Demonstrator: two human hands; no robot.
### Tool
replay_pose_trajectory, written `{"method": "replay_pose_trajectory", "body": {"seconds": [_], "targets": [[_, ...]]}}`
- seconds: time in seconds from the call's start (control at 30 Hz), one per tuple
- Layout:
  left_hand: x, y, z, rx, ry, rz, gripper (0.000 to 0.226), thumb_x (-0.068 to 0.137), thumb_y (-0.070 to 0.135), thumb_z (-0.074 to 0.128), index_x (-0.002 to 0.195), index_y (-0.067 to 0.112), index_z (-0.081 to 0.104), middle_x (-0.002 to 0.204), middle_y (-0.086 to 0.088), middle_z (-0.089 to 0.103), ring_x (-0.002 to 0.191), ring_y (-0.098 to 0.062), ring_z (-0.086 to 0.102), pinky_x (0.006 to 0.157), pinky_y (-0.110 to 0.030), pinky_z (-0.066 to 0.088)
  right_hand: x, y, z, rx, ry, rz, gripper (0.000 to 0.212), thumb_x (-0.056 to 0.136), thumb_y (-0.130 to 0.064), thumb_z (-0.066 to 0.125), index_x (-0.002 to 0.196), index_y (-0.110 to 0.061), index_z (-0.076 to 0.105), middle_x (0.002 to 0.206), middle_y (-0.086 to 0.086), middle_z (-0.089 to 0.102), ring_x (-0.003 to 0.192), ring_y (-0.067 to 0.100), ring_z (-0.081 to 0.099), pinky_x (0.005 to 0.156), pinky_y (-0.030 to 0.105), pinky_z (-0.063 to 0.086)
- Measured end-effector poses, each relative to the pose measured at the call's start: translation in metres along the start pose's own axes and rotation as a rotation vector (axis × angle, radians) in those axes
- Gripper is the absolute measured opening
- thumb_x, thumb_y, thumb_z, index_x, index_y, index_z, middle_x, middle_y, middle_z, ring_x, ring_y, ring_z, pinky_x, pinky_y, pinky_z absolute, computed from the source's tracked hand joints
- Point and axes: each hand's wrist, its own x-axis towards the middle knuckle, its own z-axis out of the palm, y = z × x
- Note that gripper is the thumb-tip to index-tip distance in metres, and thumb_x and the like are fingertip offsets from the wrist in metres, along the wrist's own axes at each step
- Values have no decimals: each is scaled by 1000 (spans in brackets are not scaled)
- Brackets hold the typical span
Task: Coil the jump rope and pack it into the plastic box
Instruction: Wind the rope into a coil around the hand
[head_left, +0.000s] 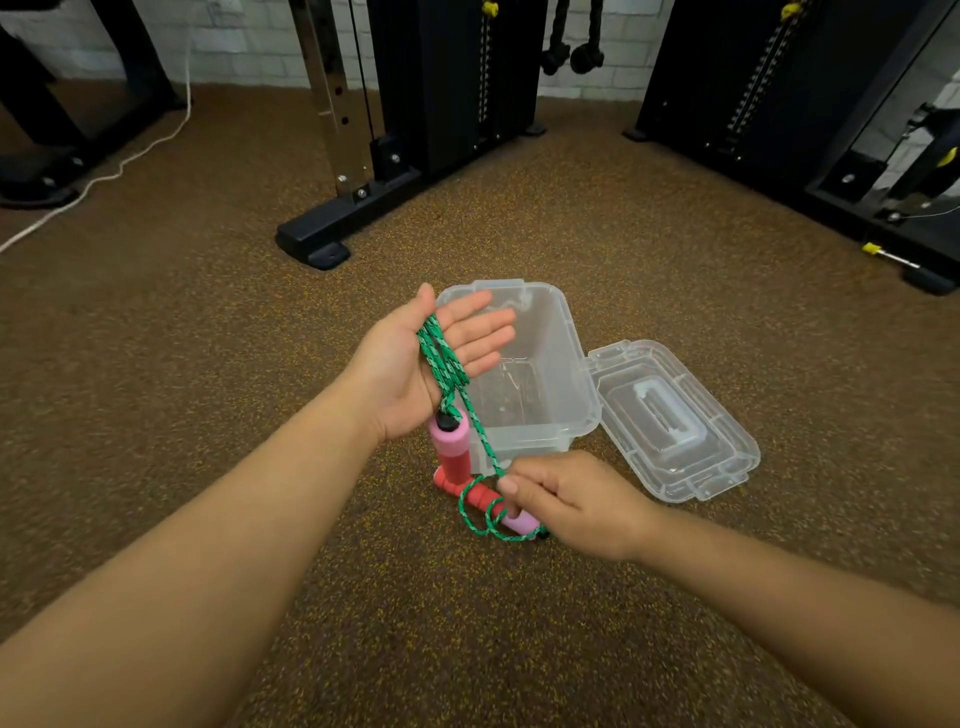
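Note:
The green braided jump rope is wound in loops across the palm of my left hand, whose fingers are stretched flat. One pink and red foam handle hangs below that hand. My right hand pinches the rope low near the floor, beside the second handle, which lies on the carpet with a few loose rope loops around it. The clear plastic box stands open just behind my left hand, with nothing of the rope inside.
The box's clear lid lies flat on the brown speckled floor to the right of the box. Black gym machine bases stand behind, another machine at the right, and a white cord runs along the far left.

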Motion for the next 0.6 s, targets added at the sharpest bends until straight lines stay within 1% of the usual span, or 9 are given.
{"method": "replay_pose_trajectory", "body": {"seconds": [0.1, 0.17, 0.23, 0.3, 0.33, 0.37, 0.43, 0.5, 0.6], "targets": [[2, -2, 0, 68, 20, -15, 65, 100, 48, 14, 130, 5, 52, 123, -15, 64, 109, -23, 65, 95, -33, 49, 2, -22, -6, -97, 11, -177, 28, 96, -43, 42, 72, -29, 44, 58, -12, 43, 55, 7, 40, 52, 27, 28], [3, -4, 0, 126, 17, -59, 73, 97, 55, 10, 129, 4, 52, 123, -16, 63, 110, -24, 63, 97, -33, 46, 5, -32, -13, -77, 48, -237, 25, 96, -35, 47, 73, -31, 39, 57, -14, 40, 54, 7, 38, 54, 26, 28], [2, -5, 0, 173, -4, -120, 87, 92, 65, 4, 127, 2, 53, 119, -20, 64, 109, -26, 63, 98, -35, 45, 9, -40, -23, 19, 88, -242, 18, 93, -32, 46, 75, -28, 49, 61, -15, 46, 56, 6, 44, 54, 28, 35], [0, -6, 0, 223, -43, -185, 100, 85, 74, 1, 124, 0, 56, 116, -23, 66, 105, -30, 65, 93, -38, 48, 15, -44, -34, 107, 136, -240, 15, 89, -29, 46, 82, -26, 59, 68, -18, 55, 63, 3, 53, 59, 28, 43], [-1, -7, 0, 255, -68, -211, 106, 82, 77, 0, 122, -1, 58, 113, -24, 66, 101, -31, 66, 89, -38, 50, 18, -44, -40, 144, 162, -236, 15, 90, -26, 47, 85, -25, 61, 75, -16, 62, 71, 4, 59, 65, 30, 48], [-2, -9, 0, 289, -100, -234, 110, 80, 79, -2, 121, -2, 60, 109, -25, 67, 99, -33, 66, 88, -38, 51, 21, -43, -46, 173, 188, -223, 15, 90, -25, 47, 86, -22, 61, 84, -9, 68, 79, 12, 64, 70, 35, 51], [-4, -10, 0, 360, -166, -270, 118, 76, 81, -7, 119, -6, 60, 107, -28, 66, 99, -35, 64, 94, -40, 46, 26, -41, -59, 150, 265, -192, 19, 92, -30, 47, 88, -17, 61, 85, 2, 69, 78, 20, 64, 70, 43, 50], [-6, -11, 1, 425, -236, -332, 124, 72, 84, -10, 119, -10, 57, 112, -33, 63, 98, -37, 64, 91, -39, 45, 31, -36, -70, 81, 329, -176, 22, 93, -31, 48, 88, -13, 60, 78, 6, 64, 72, 21, 59, 68, 43, 47], [-9, -10, 2, 479, -380, -459, 123, 68, 87, -2, 120, -7, 58, 106, -29, 68, 93, -34, 69, 84, -36, 53, 34, -30, -79, 52, 352, -137, 13, 94, -29, 49, 88, -21, 58, 77, 8, 63, 70, 23, 56, 68, 39, 45]]}}
